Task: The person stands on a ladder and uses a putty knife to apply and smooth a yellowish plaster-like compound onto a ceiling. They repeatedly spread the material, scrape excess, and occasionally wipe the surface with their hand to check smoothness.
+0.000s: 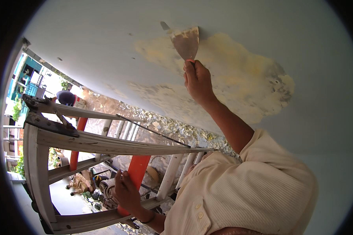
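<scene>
My right hand [199, 80] is wrapped round the handle of a putty knife [186, 44], raised high. Its wide, worn blade lies against the pale blue wall [313, 78], at the upper edge of a yellowish, patchy area [239, 70] where paint is gone. A small dark grey mark [164, 26] shows left of the blade. Lower left, my left hand [126, 195] is beside an orange step [139, 170] of the stepladder, fingers stretched and apart, with nothing visible in it. Whether its palm touches the ladder I cannot tell.
The metal stepladder [106, 144] takes up the left side, close to my body. Paint flakes [164, 123] litter the ground along the wall's foot. Below are a bundle of gear [108, 188] and a tan-coloured heap [81, 183]. A person in dark clothing [66, 98] bends near a red-and-white bucket [79, 102].
</scene>
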### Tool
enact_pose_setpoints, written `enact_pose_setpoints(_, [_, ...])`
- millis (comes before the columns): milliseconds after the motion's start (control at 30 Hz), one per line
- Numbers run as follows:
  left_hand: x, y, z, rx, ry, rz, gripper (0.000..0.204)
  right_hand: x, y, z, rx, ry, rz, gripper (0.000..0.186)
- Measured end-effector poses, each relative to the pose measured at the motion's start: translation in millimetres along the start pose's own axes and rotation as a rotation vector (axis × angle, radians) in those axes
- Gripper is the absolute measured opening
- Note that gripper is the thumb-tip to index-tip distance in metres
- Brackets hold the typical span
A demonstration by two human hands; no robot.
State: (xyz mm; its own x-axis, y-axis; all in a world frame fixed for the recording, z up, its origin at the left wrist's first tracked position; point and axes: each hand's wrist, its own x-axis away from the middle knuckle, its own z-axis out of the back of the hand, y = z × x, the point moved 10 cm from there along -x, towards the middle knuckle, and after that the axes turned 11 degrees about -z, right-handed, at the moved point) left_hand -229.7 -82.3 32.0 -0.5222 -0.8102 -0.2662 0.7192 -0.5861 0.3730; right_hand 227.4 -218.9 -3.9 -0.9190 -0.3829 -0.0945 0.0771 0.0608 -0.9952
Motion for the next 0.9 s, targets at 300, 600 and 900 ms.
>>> enact_pose_setpoints(300, [1,-6,1,0.029,-0.036,0.035,0.046,-16,-22,-22,0.158,0.017,0.031,0.037])
enact_pose_setpoints(600, [5,-17,-2,-0.061,-0.043,0.054,0.045,10,36,-9,0.110,0.063,-0.082,0.033])
enact_pose_setpoints(900, [4,-16,0,-0.002,0.002,-0.016,0.044,9,23,-24,-0.025,0.030,-0.102,0.029])
